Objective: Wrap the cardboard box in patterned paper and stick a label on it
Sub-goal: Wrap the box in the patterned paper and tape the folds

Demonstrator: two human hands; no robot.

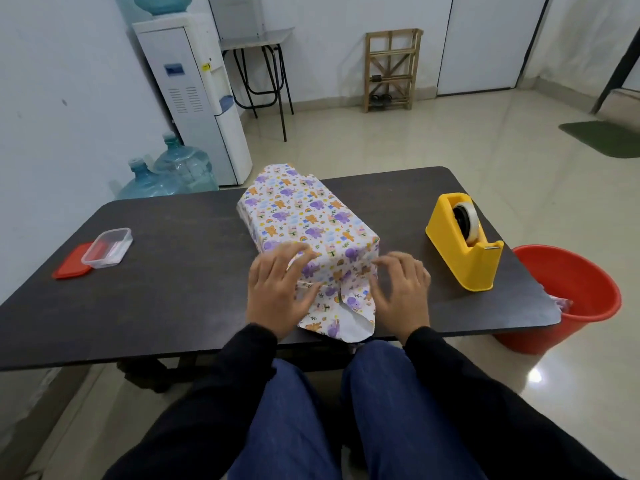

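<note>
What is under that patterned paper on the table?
Only a box-like shape: patterned paper covers every side in view, so no cardboard shows. The left hand and right hand are at its near end.

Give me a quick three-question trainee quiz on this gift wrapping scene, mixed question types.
1. True or false: the yellow tape dispenser stands on the table, right of the wrapped box.
2. Where is the red bucket? A on the table; B on the floor by the table's right end; C on the person's lap.
3. Fill in: the left hand and right hand touch the patterned paper at the box's ___ end (near or far).
Key: 1 true; 2 B; 3 near.
</note>
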